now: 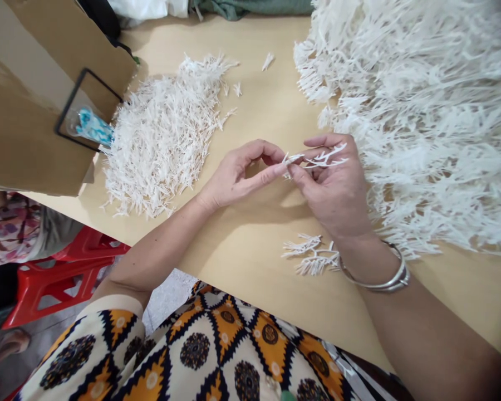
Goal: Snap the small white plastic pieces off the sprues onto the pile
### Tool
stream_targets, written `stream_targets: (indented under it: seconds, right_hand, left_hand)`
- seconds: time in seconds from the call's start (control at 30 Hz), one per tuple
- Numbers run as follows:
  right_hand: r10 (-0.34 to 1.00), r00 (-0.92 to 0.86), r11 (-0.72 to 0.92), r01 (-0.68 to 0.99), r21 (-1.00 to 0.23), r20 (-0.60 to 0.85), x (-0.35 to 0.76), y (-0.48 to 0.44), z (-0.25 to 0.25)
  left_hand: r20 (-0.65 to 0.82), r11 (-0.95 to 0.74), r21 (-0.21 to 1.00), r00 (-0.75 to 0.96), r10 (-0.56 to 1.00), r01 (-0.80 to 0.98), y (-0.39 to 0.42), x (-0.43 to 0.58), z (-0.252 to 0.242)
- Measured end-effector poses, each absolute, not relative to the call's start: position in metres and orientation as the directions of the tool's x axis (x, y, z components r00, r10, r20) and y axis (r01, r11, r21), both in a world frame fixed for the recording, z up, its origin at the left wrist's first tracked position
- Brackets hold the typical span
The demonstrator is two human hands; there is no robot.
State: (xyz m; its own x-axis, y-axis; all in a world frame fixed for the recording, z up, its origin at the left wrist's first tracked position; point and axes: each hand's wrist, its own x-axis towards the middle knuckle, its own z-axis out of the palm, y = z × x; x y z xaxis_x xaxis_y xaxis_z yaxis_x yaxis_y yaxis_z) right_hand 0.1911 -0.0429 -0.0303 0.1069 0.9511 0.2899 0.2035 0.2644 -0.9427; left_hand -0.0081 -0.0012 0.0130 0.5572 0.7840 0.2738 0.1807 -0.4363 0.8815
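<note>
My right hand (pixel 334 189) holds a white branched plastic sprue (pixel 325 157) above the tan table (pixel 250 239), its fingers closed around it. My left hand (pixel 242 172) pinches the sprue's left tip between thumb and forefinger. A large heap of the same uncut white sprues (pixel 426 111) lies at the right. A smaller pile of separated white pieces (pixel 162 133) lies at the left. Two or three loose sprues (pixel 311 255) rest on the table under my right wrist, which wears a silver bangle.
A brown cardboard box (pixel 37 100) with a black-framed window stands at the left edge. A red plastic stool (pixel 62 273) and another person's patterned clothing (pixel 8 228) are below the table's left edge. Cloth lies at the far edge.
</note>
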Motion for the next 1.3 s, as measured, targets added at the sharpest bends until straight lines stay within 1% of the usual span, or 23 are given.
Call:
stream_targets:
  seconds: [0.1, 0.23, 0.37, 0.53, 0.6, 0.73, 0.83, 0.97, 1.13, 1.3]
  right_hand:
    - [0.962, 0.053, 0.249, 0.226, -0.942, 0.267, 0.19, -0.045, -0.029]
    - [0.977, 0.015, 0.202, 0.276, -0.94, 0.215, 0.187, -0.049, -0.024]
    - [0.972, 0.052, 0.216, 0.208, -0.954, 0.231, 0.185, -0.049, -0.025]
    - [0.975, 0.076, 0.194, 0.18, -0.964, 0.211, 0.185, -0.048, -0.027]
    - [0.978, 0.062, 0.187, 0.19, -0.964, 0.202, 0.186, -0.048, -0.026]
    - [0.982, 0.008, 0.181, 0.22, -0.959, 0.187, 0.187, -0.049, -0.023]
    - [0.982, -0.005, 0.184, 0.229, -0.956, 0.188, 0.188, -0.049, -0.023]
    - [0.979, -0.009, 0.202, 0.193, -0.96, 0.204, 0.189, -0.048, -0.024]
    - [0.973, 0.001, 0.224, 0.23, -0.947, 0.23, 0.188, -0.048, -0.021]
    - [0.975, 0.012, 0.21, 0.248, -0.946, 0.22, 0.187, -0.048, -0.022]
  left_hand:
    - [0.255, -0.403, 0.893, 0.516, 0.818, 0.198, -0.002, -0.007, 0.012]
    - [0.255, -0.417, 0.887, 0.54, 0.802, 0.201, 0.001, -0.006, 0.005]
    - [0.232, -0.421, 0.883, 0.586, 0.776, 0.208, 0.003, -0.006, 0.002]
    - [0.333, -0.53, 0.826, 0.595, 0.732, 0.19, 0.003, -0.008, 0.004]
    - [0.323, -0.495, 0.853, 0.576, 0.751, 0.166, 0.002, -0.007, 0.004]
    - [0.215, -0.305, 0.948, 0.536, 0.817, 0.085, 0.001, -0.005, 0.001]
    - [0.177, -0.238, 0.97, 0.539, 0.823, 0.045, 0.004, -0.005, -0.001]
    - [0.141, -0.189, 0.982, 0.562, 0.815, 0.027, 0.009, -0.01, -0.001]
    - [0.127, -0.181, 0.983, 0.571, 0.811, 0.038, 0.009, -0.013, 0.0]
    - [0.076, -0.179, 0.976, 0.577, 0.813, 0.123, 0.006, -0.011, 0.0]
